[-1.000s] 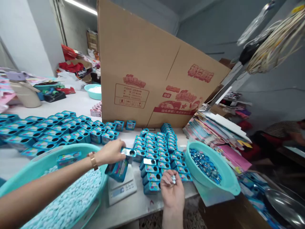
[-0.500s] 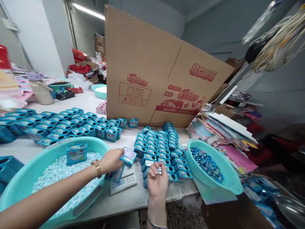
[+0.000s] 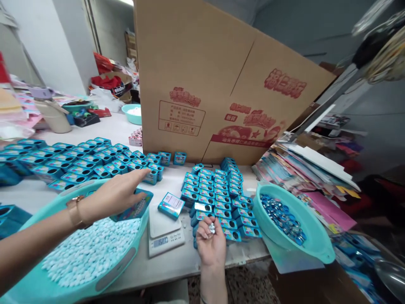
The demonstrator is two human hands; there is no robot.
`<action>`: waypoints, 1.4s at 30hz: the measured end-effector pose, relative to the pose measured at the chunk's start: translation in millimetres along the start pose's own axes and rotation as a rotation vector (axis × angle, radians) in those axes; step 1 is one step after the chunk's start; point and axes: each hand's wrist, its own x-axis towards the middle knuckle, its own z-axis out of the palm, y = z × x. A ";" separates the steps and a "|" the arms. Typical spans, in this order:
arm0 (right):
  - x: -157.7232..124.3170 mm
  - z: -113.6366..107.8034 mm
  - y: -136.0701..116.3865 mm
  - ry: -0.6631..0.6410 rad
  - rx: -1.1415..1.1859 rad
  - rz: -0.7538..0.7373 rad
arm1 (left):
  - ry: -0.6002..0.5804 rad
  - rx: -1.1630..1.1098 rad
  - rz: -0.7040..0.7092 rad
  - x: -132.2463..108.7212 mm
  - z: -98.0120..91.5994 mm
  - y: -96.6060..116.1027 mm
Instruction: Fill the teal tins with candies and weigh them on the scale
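My left hand (image 3: pixel 117 194) is over the large turquoise basin (image 3: pixel 139 249), gripping a blue candy box (image 3: pixel 136 207) beneath the palm, its fingers stretched to the right. Small pale-blue candies (image 3: pixel 91 253) fill the basin. Palm up, my right hand (image 3: pixel 212 245) curls its fingers around several of the same candies (image 3: pixel 211 228). Between the hands stands a white digital scale (image 3: pixel 166 236) with figures on its display. Another blue candy box (image 3: pixel 171 205) lies label up at the scale's back right, touching neither hand.
Rows of blue boxes with round openings (image 3: pixel 207 194) stand beyond my right hand, with more rows (image 3: pixel 79 169) at left. A turquoise basin (image 3: pixel 316 236) on the right holds shiny blue round pieces (image 3: pixel 281 219). A big cardboard carton (image 3: pixel 202 55) blocks the back; paper stacks (image 3: pixel 310 169) lie beside it.
My left hand has moved left and up from the scale with one box, leaving the labelled box behind. The scale's plate is now uncovered. My right hand still holds its candies. The view has shifted slightly.
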 end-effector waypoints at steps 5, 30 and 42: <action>-0.1 -1.2 1.6 0.013 -0.009 -0.007 | -0.151 0.099 0.010 -19.1 51.3 -45.6; -12.7 -15.9 -20.6 0.079 0.111 -0.116 | -0.324 0.218 0.074 65.3 152.5 86.1; -14.4 -14.7 -14.7 0.120 0.213 -0.068 | -0.958 -0.490 0.202 92.1 96.2 18.3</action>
